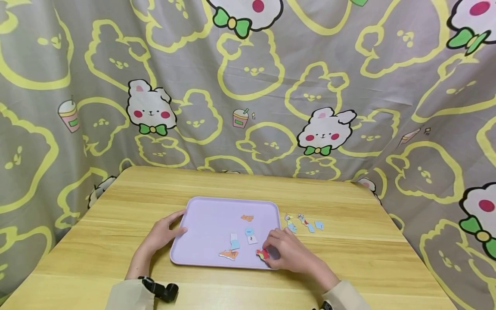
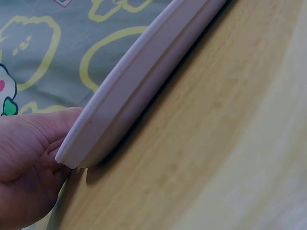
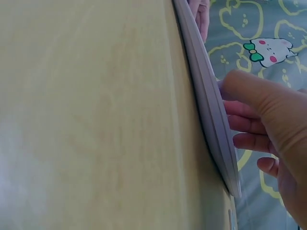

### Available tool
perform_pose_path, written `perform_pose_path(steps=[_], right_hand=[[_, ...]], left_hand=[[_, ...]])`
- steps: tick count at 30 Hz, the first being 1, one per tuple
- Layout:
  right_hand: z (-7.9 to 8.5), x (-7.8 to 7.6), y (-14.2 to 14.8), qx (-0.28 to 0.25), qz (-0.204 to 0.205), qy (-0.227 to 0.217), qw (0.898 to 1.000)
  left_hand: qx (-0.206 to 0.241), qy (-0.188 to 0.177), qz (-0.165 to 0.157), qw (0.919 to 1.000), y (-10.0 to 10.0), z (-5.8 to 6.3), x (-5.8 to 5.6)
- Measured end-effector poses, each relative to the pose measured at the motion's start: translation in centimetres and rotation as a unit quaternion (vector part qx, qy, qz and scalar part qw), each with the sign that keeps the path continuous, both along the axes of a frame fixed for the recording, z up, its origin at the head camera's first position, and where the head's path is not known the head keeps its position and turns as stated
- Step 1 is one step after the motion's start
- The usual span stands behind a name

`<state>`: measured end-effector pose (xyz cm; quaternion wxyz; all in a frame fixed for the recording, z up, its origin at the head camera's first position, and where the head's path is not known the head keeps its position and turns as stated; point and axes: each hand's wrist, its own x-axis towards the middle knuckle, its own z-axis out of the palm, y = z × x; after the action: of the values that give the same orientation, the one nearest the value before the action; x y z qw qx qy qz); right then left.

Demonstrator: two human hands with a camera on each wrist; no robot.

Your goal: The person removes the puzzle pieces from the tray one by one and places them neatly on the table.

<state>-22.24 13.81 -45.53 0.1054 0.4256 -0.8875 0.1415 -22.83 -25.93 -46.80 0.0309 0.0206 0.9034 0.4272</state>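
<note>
A shallow lilac tray (image 1: 205, 228) lies on the table. My left hand (image 1: 162, 234) holds its left rim, the thumb over the inner side and the fingers outside; the left wrist view shows that hand (image 2: 29, 163) at the tray's edge. In the tray's near right corner my right hand (image 1: 288, 253) pinches a red and green puzzle piece (image 1: 261, 254). The tray's wall hides this piece in the right wrist view, where the right hand (image 3: 273, 120) reaches over the rim. Nearby in the tray lie an orange piece (image 1: 229, 254), white-and-blue pieces (image 1: 251, 236) and another orange piece (image 1: 247, 218).
Right of the tray, on the wooden table (image 1: 348, 232), several colourful pieces lie, among them a light blue one (image 1: 319, 225) and a long patterned one (image 1: 306, 222). A grey curtain (image 1: 271, 86) with cartoon animals hangs behind the table and along its sides.
</note>
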Motion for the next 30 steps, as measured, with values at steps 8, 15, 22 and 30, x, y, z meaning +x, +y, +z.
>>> perform_pose_path(steps=[8, 15, 22, 30], right_hand=[[-0.6, -0.4, 0.1, -0.129, 0.016, -0.013, 0.991], [-1.0, -0.6, -0.2, -0.241, 0.014, -0.059, 0.969], [-1.0, -0.6, -0.2, -0.264, -0.010, -0.071, 0.962], [-1.2, -0.9, 0.9, -0.259, -0.023, -0.042, 0.965]], left_hand=[[-0.002, 0.000, -0.001, 1.0000, 0.0, 0.0, 0.0], [-0.006, -0.003, 0.002, 1.0000, 0.1, 0.0, 0.0], [-0.005, -0.008, 0.004, 0.9999, 0.3, 0.1, 0.0], [-0.002, -0.008, 0.004, 1.0000, 0.2, 0.1, -0.1]])
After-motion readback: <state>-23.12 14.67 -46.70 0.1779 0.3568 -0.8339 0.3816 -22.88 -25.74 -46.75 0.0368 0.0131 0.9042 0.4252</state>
